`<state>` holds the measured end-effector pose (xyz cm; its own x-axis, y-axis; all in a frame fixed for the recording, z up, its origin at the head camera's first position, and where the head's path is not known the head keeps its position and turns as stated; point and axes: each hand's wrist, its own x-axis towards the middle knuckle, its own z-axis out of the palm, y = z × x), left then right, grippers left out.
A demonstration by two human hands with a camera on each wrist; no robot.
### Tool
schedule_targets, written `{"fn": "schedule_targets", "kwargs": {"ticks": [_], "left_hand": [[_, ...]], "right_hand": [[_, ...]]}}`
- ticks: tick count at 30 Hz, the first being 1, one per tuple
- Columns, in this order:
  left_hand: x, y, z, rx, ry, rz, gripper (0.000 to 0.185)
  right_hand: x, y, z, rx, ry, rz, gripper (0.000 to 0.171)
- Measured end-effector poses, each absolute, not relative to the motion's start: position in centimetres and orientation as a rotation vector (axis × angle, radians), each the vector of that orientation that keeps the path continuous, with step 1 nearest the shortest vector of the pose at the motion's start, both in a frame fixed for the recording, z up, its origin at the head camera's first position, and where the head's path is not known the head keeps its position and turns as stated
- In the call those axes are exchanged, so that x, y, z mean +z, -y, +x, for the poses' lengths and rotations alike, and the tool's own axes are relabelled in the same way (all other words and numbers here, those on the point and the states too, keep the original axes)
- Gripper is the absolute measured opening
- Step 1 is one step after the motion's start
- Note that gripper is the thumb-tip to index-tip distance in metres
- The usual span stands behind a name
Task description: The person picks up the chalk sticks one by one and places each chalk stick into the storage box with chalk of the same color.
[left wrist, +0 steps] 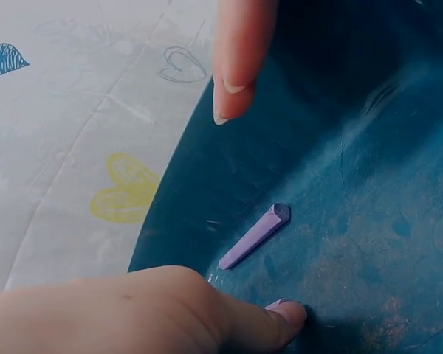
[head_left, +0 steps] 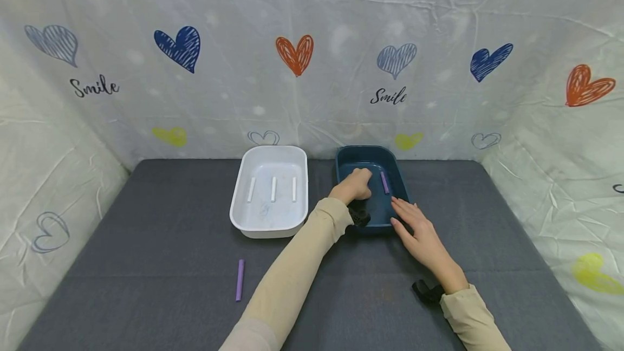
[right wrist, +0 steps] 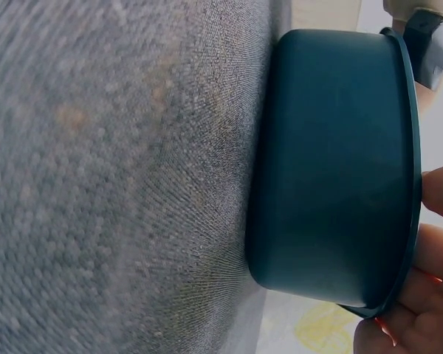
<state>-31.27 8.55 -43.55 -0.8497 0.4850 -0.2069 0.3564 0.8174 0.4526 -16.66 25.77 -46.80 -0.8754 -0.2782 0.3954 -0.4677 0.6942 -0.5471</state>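
A dark blue tray (head_left: pixel 363 149) stands on the grey table, and my left hand (head_left: pixel 355 184) reaches down into it. In the left wrist view a purple stick (left wrist: pixel 255 236) lies on the tray floor (left wrist: pixel 369 184) between my forefinger (left wrist: pixel 235 66) and thumb (left wrist: pixel 207 317); neither touches it. My right hand (head_left: pixel 414 223) lies flat with straight fingers on the tray's near right rim. The right wrist view shows the tray's outer wall (right wrist: pixel 332 169) and those fingertips (right wrist: pixel 437 193) over its edge. The head view shows the same purple stick (head_left: pixel 384 182) to the right of my left hand.
To the left of the blue tray, a white tray (head_left: pixel 275 148) holds three white sticks (head_left: pixel 273 189). Another purple stick (head_left: pixel 239 279) lies loose on the grey table (head_left: pixel 146 232) near the front left. Heart-printed sheets wall in the back and both sides.
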Motion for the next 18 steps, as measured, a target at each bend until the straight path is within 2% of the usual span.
{"fn": "schedule_targets", "kwargs": {"ticks": [10,18], "left_hand": [[-43.69,-8.42,-31.25,0.593,-2.697,0.641,0.042],[-43.56,-8.34,-31.14,0.602,-2.700,0.655,0.028]], "right_hand": [[-46.81,-25.73,-16.64,0.966,2.622,0.595,0.046],[-46.70,-25.68,-16.62,0.960,2.628,0.590,0.046]]}}
